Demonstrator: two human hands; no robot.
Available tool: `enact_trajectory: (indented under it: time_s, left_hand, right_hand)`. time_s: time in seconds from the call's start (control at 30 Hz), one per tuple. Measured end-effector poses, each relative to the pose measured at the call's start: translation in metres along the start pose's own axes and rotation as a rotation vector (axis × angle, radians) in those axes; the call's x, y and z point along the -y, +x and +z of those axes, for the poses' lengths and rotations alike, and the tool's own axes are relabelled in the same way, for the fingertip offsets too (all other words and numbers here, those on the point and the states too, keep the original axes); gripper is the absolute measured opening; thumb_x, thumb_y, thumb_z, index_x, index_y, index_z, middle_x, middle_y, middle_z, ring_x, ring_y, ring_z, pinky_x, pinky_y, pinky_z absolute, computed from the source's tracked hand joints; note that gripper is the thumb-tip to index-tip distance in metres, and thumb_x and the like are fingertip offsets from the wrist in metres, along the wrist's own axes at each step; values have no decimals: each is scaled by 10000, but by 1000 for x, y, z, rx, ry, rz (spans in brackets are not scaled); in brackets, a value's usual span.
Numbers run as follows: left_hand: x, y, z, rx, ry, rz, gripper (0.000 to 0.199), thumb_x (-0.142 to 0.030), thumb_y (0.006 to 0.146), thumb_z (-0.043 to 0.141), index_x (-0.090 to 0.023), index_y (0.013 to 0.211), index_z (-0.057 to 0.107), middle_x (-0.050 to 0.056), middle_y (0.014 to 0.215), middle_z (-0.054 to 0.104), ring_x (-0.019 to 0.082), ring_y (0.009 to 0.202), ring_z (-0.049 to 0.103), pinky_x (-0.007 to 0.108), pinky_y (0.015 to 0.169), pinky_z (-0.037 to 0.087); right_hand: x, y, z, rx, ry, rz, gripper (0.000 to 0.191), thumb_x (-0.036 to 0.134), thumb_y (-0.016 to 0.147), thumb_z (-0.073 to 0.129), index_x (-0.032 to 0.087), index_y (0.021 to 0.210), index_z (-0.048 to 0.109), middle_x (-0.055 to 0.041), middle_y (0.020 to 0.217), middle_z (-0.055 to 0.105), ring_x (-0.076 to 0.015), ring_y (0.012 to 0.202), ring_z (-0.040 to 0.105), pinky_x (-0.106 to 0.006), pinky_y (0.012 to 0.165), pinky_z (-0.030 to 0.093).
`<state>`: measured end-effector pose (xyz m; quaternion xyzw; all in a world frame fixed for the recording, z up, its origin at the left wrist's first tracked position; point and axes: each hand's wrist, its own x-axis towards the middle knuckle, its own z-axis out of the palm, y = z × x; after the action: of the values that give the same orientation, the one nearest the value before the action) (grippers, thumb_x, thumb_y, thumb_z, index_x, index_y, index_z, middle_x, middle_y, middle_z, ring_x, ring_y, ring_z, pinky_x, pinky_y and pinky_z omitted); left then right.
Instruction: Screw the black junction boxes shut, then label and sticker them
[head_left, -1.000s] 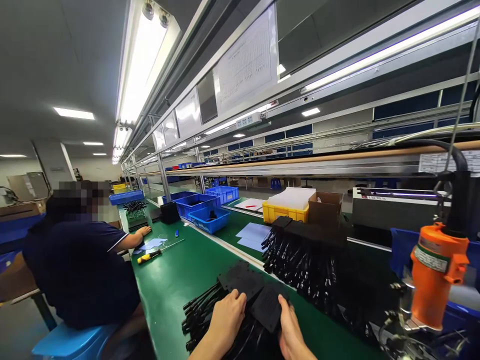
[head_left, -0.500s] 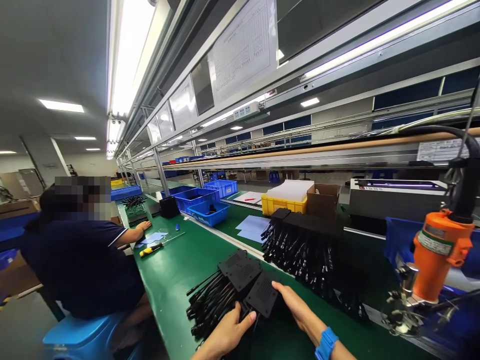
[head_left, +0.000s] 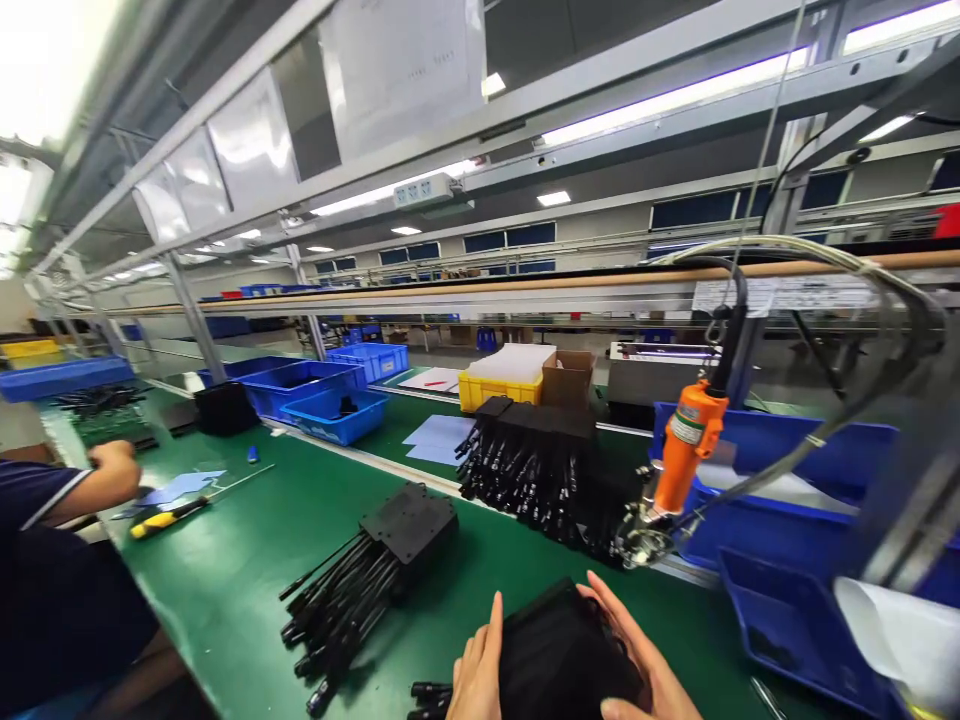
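Observation:
Between my two hands, near the bottom edge of the head view, is a black box-like piece (head_left: 559, 650), perhaps a stack of flat units. Black cable ends (head_left: 430, 690) stick out at its lower left. My left hand (head_left: 480, 665) presses along its left side, index finger pointing up. Around its right side curves my right hand (head_left: 637, 660), thumb at the near edge. Left of them, on the green bench, lies a stack of flat black boxes (head_left: 412, 522) with a bundle of black cables (head_left: 337, 590). A longer row of such cabled boxes (head_left: 525, 460) lies behind.
An orange power screwdriver (head_left: 686, 440) hangs at right before blue bins (head_left: 795, 610). Blue sheets (head_left: 435, 437), a yellow bin (head_left: 499, 392) and a blue tray (head_left: 334, 415) stand behind. At left, a co-worker's arm (head_left: 90, 485) is near a yellow-handled screwdriver (head_left: 169, 517).
My view has turned right. My hands have come away from the stack of cabled boxes, moving right and nearer, with a black piece between them. The rest of that stack remains on the bench.

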<state>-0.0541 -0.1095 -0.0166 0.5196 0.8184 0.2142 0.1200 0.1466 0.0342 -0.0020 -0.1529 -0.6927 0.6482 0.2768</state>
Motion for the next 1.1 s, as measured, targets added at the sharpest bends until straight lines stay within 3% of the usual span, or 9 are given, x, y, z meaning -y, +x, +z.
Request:
enact_trajectory:
  time_s: [0.13,0.23,0.4,0.5,0.6,0.73,0.87,0.97,1.1]
  left_hand:
    - [-34,-2,23,59,120,189,844,-83,796,417,-221,1559,82,126,1412,534,291,1266,514,408,1006,401]
    - [-40,-8,28,55,161,312,957,-211,753,569,-176,1560,54,154,1485,451,355,1341,435,494,1077,327]
    - [-26,-8,33,-51,314,292,1158,-460,562,766,-84,1530,254,226,1564,237,500,1434,139,680,1140,58]
    - [-27,-3,33,-1,321,375,1150,-495,573,770,-40,1510,284,252,1559,234,484,1430,185,631,1155,163]
    - [-39,-1,19,52,244,451,1233,-661,531,799,-35,1487,334,271,1502,367,481,1342,389,572,1112,316]
    - [-72,1,-21,132,107,397,1114,-772,565,740,-93,1408,474,225,1337,579,416,1152,575,498,1010,421]
    - [-109,23,-52,371,86,240,704,-783,782,500,-169,1058,703,125,977,736,333,906,678,361,745,506]
    - [-129,51,-51,473,163,199,771,-786,835,367,-110,880,735,196,927,728,363,866,690,377,693,506]
    - [-144,72,-40,475,175,261,808,-784,842,368,-70,934,733,249,971,715,422,924,676,467,764,516]
  right_hand:
    - [9,-57,-39,-28,-186,96,1119,637,603,783,244,1527,288,-78,1601,238,-340,1474,169,-460,1191,164]
    - [27,-82,-48,-4,-373,226,1042,459,677,793,201,1525,244,-78,1603,182,-325,1484,91,-469,1198,97]
    - [37,-82,-38,41,-410,281,1133,366,696,795,171,1543,70,-83,1619,85,-285,1496,68,-434,1202,83]
    - [12,-72,-26,8,-342,179,1262,415,647,830,146,1555,-4,-117,1629,72,-299,1496,111,-433,1203,110]
    - [-11,-65,-17,-57,-365,107,1297,547,604,827,69,1560,92,-190,1620,110,-345,1487,139,-446,1203,121]
    - [11,-56,-19,-82,-366,94,1185,667,589,776,86,1505,298,-220,1530,355,-369,1402,347,-450,1167,248]
    - [62,-38,-45,27,-380,426,889,831,620,583,152,1194,608,-113,1146,689,-288,1035,644,-359,873,516]
    - [79,-26,-70,-61,-538,634,714,822,668,542,146,853,673,-107,846,712,-271,809,664,-349,673,517]
    - [86,-19,-89,-220,-708,564,527,699,603,707,203,524,544,-64,570,597,-272,660,619,-365,627,469]
